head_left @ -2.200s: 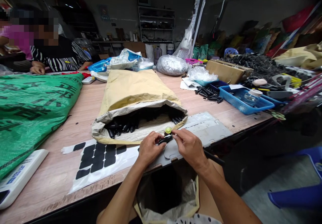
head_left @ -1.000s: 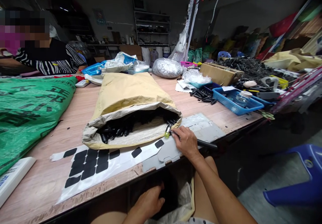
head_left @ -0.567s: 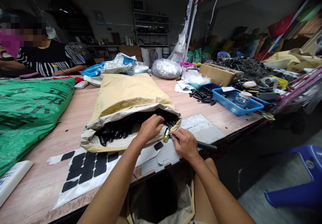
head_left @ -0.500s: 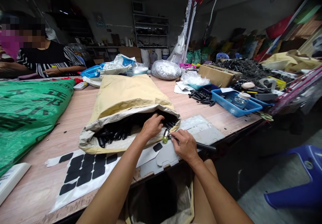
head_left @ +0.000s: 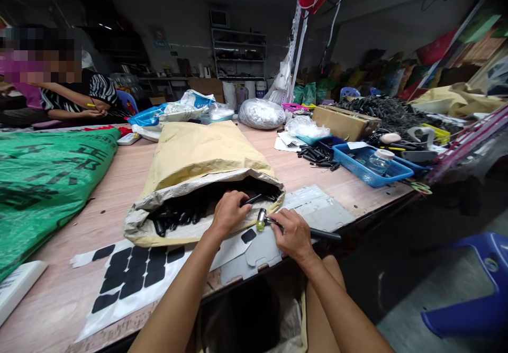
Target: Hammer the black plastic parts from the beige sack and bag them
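A tan sack (head_left: 202, 146) lies on the table with its mouth open towards me, and several black parts (head_left: 178, 216) show inside. At the right of that mouth my left hand (head_left: 230, 211) is closed on a slim black part (head_left: 254, 199) with a thin tip. Just outside the sack, my right hand (head_left: 291, 231) is closed round a small hammer (head_left: 261, 219) with a metal and yellow-green head. The hammer's black handle (head_left: 325, 233) sticks out to the right of that hand, over a grey board (head_left: 317, 205).
A sheet of black stickers (head_left: 135, 271) lies front left, beside a green sack (head_left: 43, 183). At the right are a blue basket (head_left: 371, 175), a cardboard box (head_left: 343, 123) and loose black parts (head_left: 317, 154). A person (head_left: 75, 96) sits far left. A blue stool (head_left: 468, 310) stands right.
My left hand has drawn back towards the sack's opening, and a black part now shows in its fingers. My right hand has hardly moved. The person's arm at far left has risen.
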### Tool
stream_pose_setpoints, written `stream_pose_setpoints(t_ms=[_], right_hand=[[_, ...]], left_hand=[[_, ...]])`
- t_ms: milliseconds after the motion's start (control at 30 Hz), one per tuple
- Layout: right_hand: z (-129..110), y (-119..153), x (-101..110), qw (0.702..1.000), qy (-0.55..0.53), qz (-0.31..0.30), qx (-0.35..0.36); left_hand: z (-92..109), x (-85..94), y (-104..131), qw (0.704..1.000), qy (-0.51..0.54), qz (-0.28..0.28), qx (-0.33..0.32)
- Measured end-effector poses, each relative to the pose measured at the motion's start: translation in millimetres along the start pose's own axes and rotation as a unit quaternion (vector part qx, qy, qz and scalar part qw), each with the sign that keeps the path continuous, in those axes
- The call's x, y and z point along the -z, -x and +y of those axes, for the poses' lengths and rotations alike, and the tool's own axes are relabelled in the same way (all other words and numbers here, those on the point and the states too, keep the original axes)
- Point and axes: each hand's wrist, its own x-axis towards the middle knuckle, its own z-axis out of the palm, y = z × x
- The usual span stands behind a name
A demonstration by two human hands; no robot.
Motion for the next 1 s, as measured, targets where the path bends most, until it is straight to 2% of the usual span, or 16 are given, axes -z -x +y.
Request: stream_pose_setpoints(t_ms=[133,233,300,433,533,733,1000], right_hand=[[0.2,3.8,0.9,0.998,-0.04,0.028,0.028],[1.5,6.0,1.8,0.994,-0.058,0.067,0.057],[1.9,6.2,3.5,0.992,-0.059,0.091,0.07],[-2.9,4.0,10.1,0.99,-0.071,0.096,0.081],[-12.3,1.6,15.1,0.989,-0.1,0.097,0.056],[-29.0,1.2,18.1,0.993,-0.114,0.042,-0.003],[-44.2,8.5,19.7,0.994,-0.109,0.027,0.003]], left_hand=[[-4.0,1.8,39.0,0.994,0.082,0.054,0.042],[-2.8,-9.1,61.9,0.991,0.118,0.044,0.037],[-1.7,-17.1,69.2,0.992,0.118,0.033,0.018],[-2.7,-24.3,69.5,0.993,0.12,0.021,0.013],[-4.1,-23.6,67.8,0.991,0.132,0.027,0.022],[-2.2,-21.2,70.3,0.991,0.127,0.029,0.008],[-0.5,-21.8,72.0,0.993,0.116,0.031,0.013]])
